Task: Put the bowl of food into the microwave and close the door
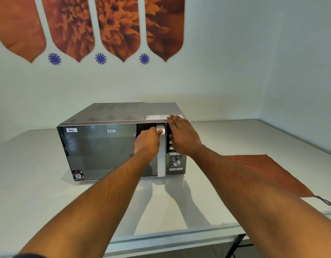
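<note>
A grey and black microwave (105, 146) stands on the white table (30, 174), its dark glass door flush with the body. My left hand (148, 142) has its fingers curled around the silver vertical door handle (161, 164) near its top. My right hand (181, 136) lies flat, fingers together, against the top right corner of the microwave over the control panel (176, 162). No bowl of food is visible anywhere in view; the door glass is too dark to see inside.
An orange cloth (269, 174) with a dark loop lies on the table to the right of the microwave. The table's front edge (161, 241) runs below my forearms. A wall with orange floral panels rises behind.
</note>
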The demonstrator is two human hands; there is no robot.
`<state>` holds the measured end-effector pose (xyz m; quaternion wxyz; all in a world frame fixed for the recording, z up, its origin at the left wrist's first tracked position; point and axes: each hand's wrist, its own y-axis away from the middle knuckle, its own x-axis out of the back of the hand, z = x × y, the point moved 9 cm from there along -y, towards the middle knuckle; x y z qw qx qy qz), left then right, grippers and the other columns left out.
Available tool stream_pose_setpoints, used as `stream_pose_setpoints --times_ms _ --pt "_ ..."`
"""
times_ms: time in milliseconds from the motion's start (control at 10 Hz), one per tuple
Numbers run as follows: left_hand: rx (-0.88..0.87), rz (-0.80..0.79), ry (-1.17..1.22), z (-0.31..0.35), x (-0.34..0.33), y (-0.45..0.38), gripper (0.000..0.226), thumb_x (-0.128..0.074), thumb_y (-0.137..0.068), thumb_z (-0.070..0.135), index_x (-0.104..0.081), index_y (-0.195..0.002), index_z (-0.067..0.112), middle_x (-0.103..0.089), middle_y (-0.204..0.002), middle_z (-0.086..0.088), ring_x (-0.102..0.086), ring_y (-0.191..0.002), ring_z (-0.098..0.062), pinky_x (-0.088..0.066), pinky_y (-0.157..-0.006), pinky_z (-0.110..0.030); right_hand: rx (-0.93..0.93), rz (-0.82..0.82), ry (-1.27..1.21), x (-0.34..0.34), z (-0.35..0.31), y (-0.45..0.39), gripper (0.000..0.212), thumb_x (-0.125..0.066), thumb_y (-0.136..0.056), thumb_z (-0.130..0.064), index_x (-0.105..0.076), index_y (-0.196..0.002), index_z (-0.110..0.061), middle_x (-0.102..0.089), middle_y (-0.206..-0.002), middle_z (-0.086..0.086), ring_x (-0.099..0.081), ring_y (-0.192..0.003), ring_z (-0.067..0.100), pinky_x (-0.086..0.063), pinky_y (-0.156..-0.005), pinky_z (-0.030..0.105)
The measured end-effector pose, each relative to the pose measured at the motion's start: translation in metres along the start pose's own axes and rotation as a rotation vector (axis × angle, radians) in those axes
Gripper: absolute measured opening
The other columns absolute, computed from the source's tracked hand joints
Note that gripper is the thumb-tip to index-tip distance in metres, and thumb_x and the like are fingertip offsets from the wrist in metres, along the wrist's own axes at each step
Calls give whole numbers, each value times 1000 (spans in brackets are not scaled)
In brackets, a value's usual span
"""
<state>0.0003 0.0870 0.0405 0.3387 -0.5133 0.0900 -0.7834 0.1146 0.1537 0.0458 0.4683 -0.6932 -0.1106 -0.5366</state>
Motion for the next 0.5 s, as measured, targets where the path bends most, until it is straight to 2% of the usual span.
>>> stream_pose_setpoints --times_ms 100,200,300,400,500 --pt "-110 34 -271 7 3 10 39 -40 -103 42 -52 -125 13 -57 -121 -12 -56 -108 -28 -50 -76 -37 -10 -55 34 -4 0 2 76 -43 -104 -41 -5 -163 -12 -6 -173 8 -2 -160 26 -4 -130 42" --pt "-138 66 -379 9 14 10 50 -48 -98 48 -44 -135 14 -46 -137 -12 -46 -124 -30 -52 -93 -42 -25 -83 64 -4 -1 0 77 -38 -106 -46 0 -163 -11 -2 -173 10 1 -160 27 -3 -130 43" --pt "-170 122 -435 15 34 8 61 -50 -95 52 -41 -139 11 -44 -140 -14 -41 -130 -31 -43 -106 -44 -41 -120 59 -3 -2 0 75 -33 -107 -46 2 -163 -10 0 -173 11 3 -160 27 -1 -130 43" --pt "-210 116 -460 22 46 0 70 -42 -97 55 -30 -149 9 -28 -158 -17 -19 -149 -34 -21 -122 -47 -62 -96 43 5 2 -5 76 -31 -107 -47 3 -162 -9 2 -173 11 5 -160 27 1 -129 43" --pt "-216 88 -519 32 52 -10 81 -28 -98 60 -9 -157 8 -1 -167 -14 9 -153 -30 2 -124 -46 -77 -50 46 22 7 -7 79 -26 -106 -53 4 -162 -7 4 -172 12 7 -159 27 0 -130 46"
